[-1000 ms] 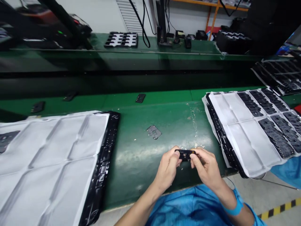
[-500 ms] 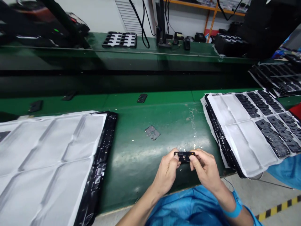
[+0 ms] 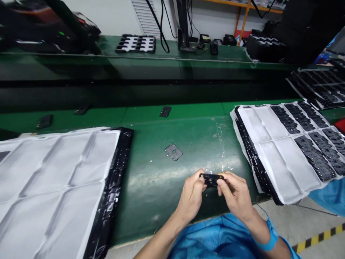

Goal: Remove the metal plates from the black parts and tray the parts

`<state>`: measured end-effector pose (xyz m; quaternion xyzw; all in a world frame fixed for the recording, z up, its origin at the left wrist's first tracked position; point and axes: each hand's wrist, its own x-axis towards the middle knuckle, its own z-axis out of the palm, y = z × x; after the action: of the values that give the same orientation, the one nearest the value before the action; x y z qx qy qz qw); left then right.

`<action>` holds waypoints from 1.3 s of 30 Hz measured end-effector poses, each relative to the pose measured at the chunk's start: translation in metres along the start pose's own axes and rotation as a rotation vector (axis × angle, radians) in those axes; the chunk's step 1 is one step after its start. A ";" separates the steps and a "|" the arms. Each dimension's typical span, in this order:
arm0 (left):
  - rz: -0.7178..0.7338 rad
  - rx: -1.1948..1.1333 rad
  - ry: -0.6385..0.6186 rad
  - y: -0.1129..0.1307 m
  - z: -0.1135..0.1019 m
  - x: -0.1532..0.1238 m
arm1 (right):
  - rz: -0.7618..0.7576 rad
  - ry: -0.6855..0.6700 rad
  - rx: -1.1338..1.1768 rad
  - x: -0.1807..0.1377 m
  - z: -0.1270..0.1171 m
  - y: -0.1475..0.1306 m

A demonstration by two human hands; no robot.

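A small flat black plastic part (image 3: 211, 178) is pinched between both hands just above the near edge of the green bench. My left hand (image 3: 192, 197) grips its left end with curled fingers. My right hand (image 3: 235, 194) grips its right end, thumb on top; a blue band circles that wrist. A loose grey flat part (image 3: 174, 151) lies on the bench a little beyond the hands.
A white-lined tray (image 3: 272, 151) with rows of several black parts sits to the right. A larger white-lined black tray (image 3: 59, 187) lies at the left. Small black pieces (image 3: 165, 111) rest on the far strip. Machines and cables stand behind.
The hands stay together on the black part with only slight shifts. The view has drifted a little.
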<state>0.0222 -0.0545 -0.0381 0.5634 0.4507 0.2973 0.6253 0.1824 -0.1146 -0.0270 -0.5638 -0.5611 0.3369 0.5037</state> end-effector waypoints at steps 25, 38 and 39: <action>0.065 -0.021 -0.189 0.008 -0.006 0.000 | -0.034 0.052 -0.021 0.000 -0.006 0.005; 0.039 0.056 -0.091 0.004 0.001 0.004 | -0.176 0.050 -0.135 0.000 -0.004 0.001; 0.035 0.051 -0.085 0.003 0.002 0.004 | -0.177 0.049 -0.140 0.000 -0.004 0.001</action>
<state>0.0258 -0.0513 -0.0366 0.5992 0.4213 0.2722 0.6240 0.1864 -0.1153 -0.0265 -0.5539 -0.6183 0.2374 0.5045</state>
